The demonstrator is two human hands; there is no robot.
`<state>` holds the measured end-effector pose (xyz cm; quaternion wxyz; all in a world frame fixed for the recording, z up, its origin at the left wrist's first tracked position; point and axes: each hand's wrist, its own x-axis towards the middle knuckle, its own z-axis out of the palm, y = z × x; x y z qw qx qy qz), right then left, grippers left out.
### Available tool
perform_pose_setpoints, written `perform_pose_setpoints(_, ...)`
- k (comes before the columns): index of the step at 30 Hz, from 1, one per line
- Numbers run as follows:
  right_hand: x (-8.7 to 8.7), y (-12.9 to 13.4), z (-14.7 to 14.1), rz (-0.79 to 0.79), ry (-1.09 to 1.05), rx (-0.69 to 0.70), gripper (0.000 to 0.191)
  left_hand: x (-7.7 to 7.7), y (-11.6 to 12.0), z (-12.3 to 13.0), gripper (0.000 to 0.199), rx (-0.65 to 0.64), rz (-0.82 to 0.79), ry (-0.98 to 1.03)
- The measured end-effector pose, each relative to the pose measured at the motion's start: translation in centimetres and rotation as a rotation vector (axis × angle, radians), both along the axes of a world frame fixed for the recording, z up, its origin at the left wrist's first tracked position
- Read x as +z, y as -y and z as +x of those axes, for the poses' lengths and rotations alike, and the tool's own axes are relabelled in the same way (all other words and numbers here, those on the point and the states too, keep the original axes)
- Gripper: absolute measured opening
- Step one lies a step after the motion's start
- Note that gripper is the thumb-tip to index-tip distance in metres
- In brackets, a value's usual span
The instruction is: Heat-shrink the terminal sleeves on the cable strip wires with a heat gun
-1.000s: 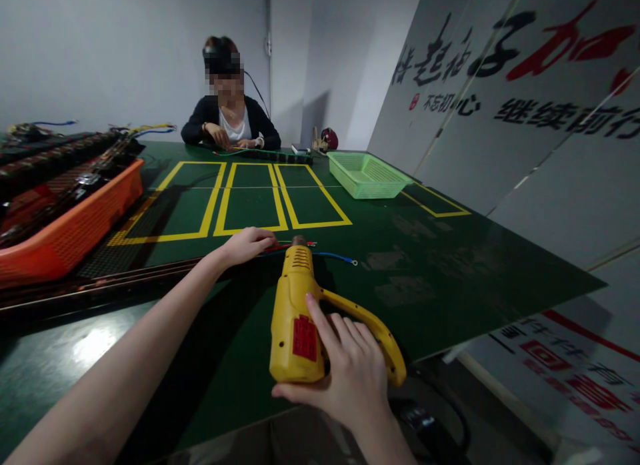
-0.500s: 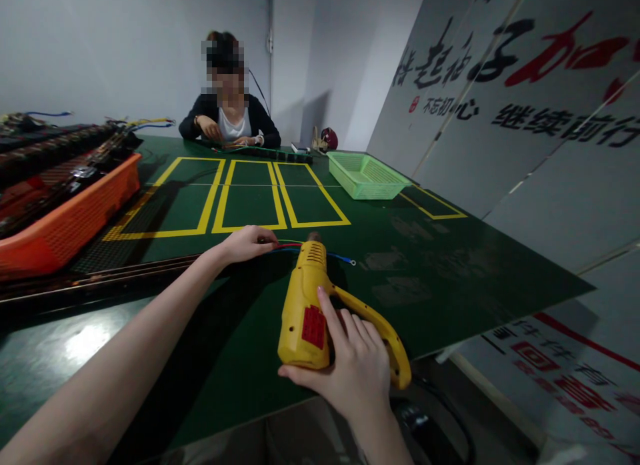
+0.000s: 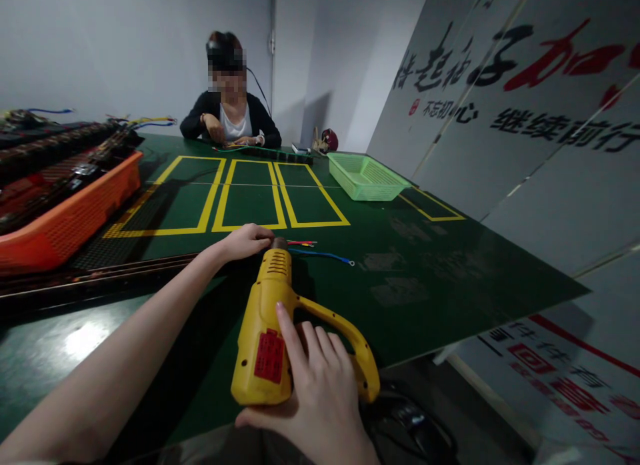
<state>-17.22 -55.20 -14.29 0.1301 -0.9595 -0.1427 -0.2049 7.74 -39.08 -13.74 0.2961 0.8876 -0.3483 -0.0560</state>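
My right hand is wrapped round a yellow heat gun, its index finger lying along the body beside a red label. The metal nozzle points away from me, toward the wires. Close to the nozzle, my left hand is closed on a bundle of wires, the fingertips partly hidden. Out to the right of the nozzle run a blue wire with a ring terminal and shorter red wires. A long dark strip lies on the table under my left forearm.
An orange basket full of dark strips with wires stands at the left. A light green basket sits at the back right. Across the green table, marked with yellow tape, a person handles a strip with wires.
My right hand has moved the heat gun left and toward me, bringing its nozzle nearer my left fingertips. More of the red wires shows now. My left hand stays nearly in place.
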Motion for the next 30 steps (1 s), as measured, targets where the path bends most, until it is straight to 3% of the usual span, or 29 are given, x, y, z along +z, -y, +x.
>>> perform_pose_setpoints(11,-0.2,1.6,1.0,-0.028,-0.025,0.106,0.110,-0.3,-0.5,0.2,0.047,0.125,-0.049,-0.083)
perform_pose_setpoints(23,0.0,5.8,1.3,-0.018,-0.029,0.011,0.121,0.2,-0.5,-0.4,0.040,0.026,-0.030,-0.080)
perform_pose_setpoints(30,0.0,6.0,1.4,-0.027,-0.027,-0.020,0.124,-0.2,-0.5,0.0,0.039,-0.014,-0.050,-0.062)
